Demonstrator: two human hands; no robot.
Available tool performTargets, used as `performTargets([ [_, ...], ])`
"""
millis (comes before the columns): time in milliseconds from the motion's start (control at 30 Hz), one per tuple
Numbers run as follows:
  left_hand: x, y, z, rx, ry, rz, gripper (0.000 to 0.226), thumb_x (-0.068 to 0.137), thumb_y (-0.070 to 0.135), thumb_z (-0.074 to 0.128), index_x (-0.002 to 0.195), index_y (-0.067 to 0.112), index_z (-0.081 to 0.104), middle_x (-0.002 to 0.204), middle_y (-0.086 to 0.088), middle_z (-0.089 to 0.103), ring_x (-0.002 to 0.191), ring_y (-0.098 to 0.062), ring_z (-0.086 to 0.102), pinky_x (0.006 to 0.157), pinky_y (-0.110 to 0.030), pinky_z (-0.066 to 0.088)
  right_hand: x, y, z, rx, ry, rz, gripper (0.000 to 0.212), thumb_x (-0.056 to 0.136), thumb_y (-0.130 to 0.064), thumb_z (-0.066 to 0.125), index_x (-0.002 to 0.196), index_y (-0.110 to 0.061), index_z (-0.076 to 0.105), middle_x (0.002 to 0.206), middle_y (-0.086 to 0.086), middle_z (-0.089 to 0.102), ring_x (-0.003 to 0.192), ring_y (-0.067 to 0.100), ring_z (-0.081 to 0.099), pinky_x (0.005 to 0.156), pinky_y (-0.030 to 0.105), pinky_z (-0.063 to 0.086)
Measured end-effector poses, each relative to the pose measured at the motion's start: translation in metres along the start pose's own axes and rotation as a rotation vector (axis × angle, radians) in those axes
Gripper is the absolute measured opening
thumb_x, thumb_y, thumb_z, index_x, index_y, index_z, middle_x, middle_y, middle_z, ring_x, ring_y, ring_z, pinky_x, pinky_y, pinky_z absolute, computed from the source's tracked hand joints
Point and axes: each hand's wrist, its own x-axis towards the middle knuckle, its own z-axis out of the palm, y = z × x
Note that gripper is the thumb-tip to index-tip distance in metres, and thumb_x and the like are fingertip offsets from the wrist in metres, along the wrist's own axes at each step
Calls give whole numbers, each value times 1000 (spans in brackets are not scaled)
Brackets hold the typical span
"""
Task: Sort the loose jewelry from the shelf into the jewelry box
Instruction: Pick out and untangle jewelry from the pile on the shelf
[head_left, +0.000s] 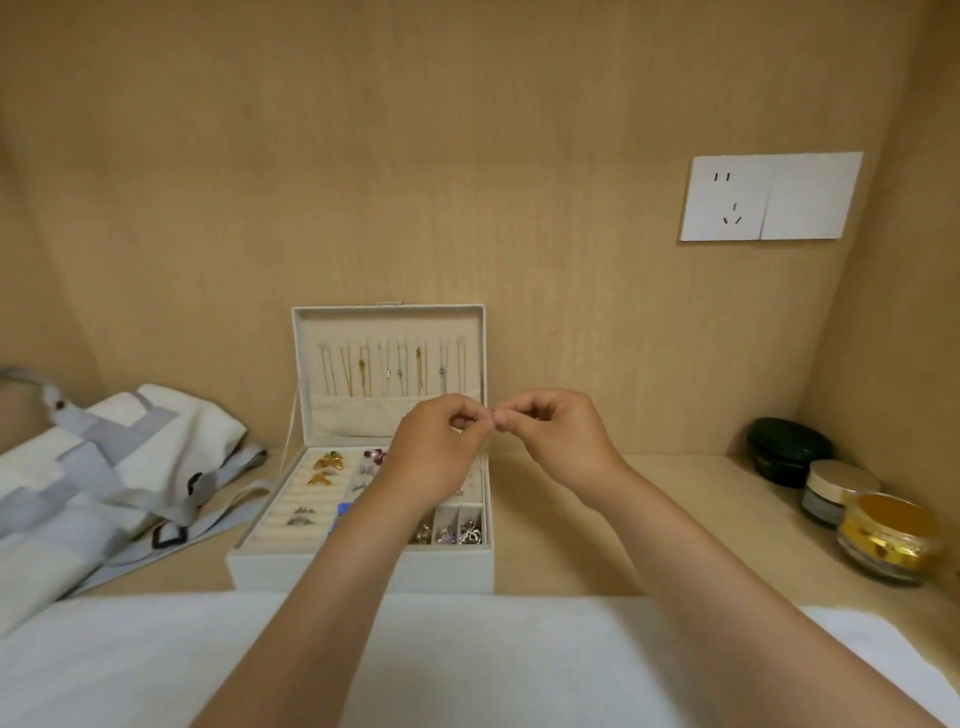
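Observation:
An open white jewelry box (363, 569) stands on the wooden shelf, its lid upright against the back wall. Several necklaces (395, 369) hang inside the lid. Gold rings (327, 467) and silver rings (301, 515) sit in the ring rolls at the left, and small silver pieces (457, 532) fill the front right compartments. My left hand (436, 452) and my right hand (556, 436) are raised above the box's right half, fingertips meeting. Together they pinch a tiny piece of jewelry (491, 418), too small to identify.
A folded white and grey cloth bag (104, 483) lies left of the box. At the far right stand a dark round case (787, 449), a grey jar (834, 491) and a gold-lidded jar (891, 535). A wall socket (769, 196) is on the back panel. White fabric (156, 665) covers the front.

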Motion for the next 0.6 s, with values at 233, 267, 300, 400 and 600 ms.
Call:
performTargets([
  [233,-14,-24,-33,-74,107,-99,15,83,21,79,92,27,68,89,4,70,78,-11,69,65,-19,55,-11,19,18,-374,-147,-76,8,82,-20,78,76,-25,77,76,-10,71,61,-4,55,64,14,42],
  [267,-16,-27,-34,-123,110,-113,17,80,18,81,90,26,70,88,3,72,81,-12,70,70,-22,57,-13,21,17,-448,-178,-115,5,82,-22,78,79,-25,77,79,-11,70,69,-4,58,67,13,41],
  [300,-19,-30,-35,-178,98,-126,18,78,14,82,89,23,72,88,2,74,83,-13,71,73,-25,59,-14,23,16,-502,-204,-150,3,82,-24,78,81,-26,77,82,-12,69,76,-3,59,71,15,42],
  [400,-24,-34,-35,-281,42,-134,21,78,1,80,90,18,74,88,0,76,87,-17,72,75,-25,60,-15,25,14,-573,-247,-195,2,82,-26,78,83,-28,77,85,-15,67,85,2,61,80,25,48],
  [600,-24,-36,-40,-459,-10,-174,21,88,-4,68,99,12,73,91,-5,78,79,-18,72,73,-24,60,-13,19,16,-700,-264,-273,3,77,-34,76,78,-32,73,84,-16,65,83,2,63,79,37,54],
])
